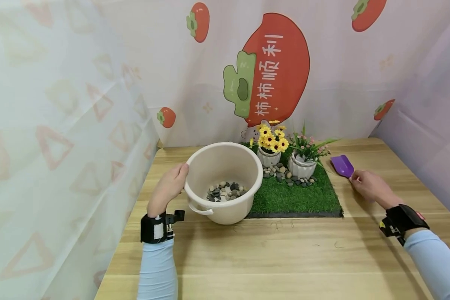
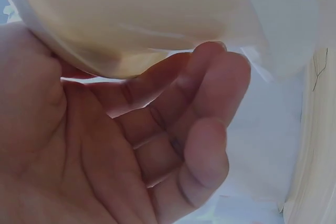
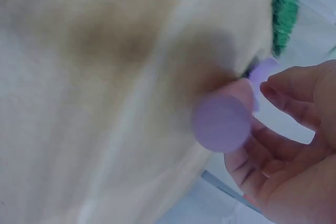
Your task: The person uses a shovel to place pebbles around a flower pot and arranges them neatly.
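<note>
My left hand (image 1: 169, 187) grips the left rim of a cream plastic bucket (image 1: 228, 212). In the left wrist view, curled fingers (image 2: 173, 103) reach under the bucket's rim (image 2: 94, 66). Grey and tan pebbles (image 1: 225, 191) lie on the bucket's floor. Off to the right, my right hand (image 1: 371, 187) holds a small purple shovel (image 1: 343, 166) by its handle, with the blade towards the back. Seen from the right wrist, the rounded handle end (image 3: 221, 123) sticks out by the fingers, and part of the blade is hidden behind the hand.
A square of artificial grass (image 1: 296, 204) lies right of the bucket on the wooden table (image 1: 270, 258). On it stand a pot of yellow flowers (image 1: 269, 156) and a pot of pink flowers (image 1: 302, 166), with loose pebbles (image 1: 281, 171) around them. A printed curtain (image 1: 195, 83) hangs behind.
</note>
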Action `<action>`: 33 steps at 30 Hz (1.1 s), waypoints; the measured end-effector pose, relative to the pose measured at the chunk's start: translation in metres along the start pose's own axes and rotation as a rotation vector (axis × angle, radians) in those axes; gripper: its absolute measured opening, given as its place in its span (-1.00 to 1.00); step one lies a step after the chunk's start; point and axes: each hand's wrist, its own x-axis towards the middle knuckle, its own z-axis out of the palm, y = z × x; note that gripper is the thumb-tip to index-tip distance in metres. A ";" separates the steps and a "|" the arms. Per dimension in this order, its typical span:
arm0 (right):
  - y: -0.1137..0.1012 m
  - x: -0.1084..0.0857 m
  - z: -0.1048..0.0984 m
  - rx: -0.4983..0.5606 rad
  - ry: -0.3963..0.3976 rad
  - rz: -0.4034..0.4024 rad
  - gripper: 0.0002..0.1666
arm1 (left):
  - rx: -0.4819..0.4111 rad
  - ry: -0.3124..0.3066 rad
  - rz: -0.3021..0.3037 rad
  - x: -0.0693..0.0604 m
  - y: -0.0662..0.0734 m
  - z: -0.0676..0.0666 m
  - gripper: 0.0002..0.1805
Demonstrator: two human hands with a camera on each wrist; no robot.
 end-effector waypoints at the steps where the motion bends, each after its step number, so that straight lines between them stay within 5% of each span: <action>1: -0.001 -0.001 -0.003 0.007 -0.010 0.017 -0.67 | 0.005 0.000 0.000 -0.001 0.001 -0.001 -0.42; 5: -0.004 -0.003 -0.023 0.027 -0.006 0.051 -0.61 | 0.023 0.017 0.007 -0.002 0.000 -0.002 -0.44; 13: -0.029 0.002 -0.050 -0.013 0.086 -0.033 -0.63 | 0.048 0.046 -0.007 -0.007 0.002 -0.007 -0.37; 24: -0.092 0.001 -0.065 -0.039 0.077 -0.114 -0.62 | 0.052 0.031 -0.053 -0.014 0.012 -0.008 -0.37; 33: -0.154 0.010 -0.070 -0.055 0.014 -0.257 -0.61 | 0.042 0.058 -0.032 -0.018 0.021 -0.011 -0.37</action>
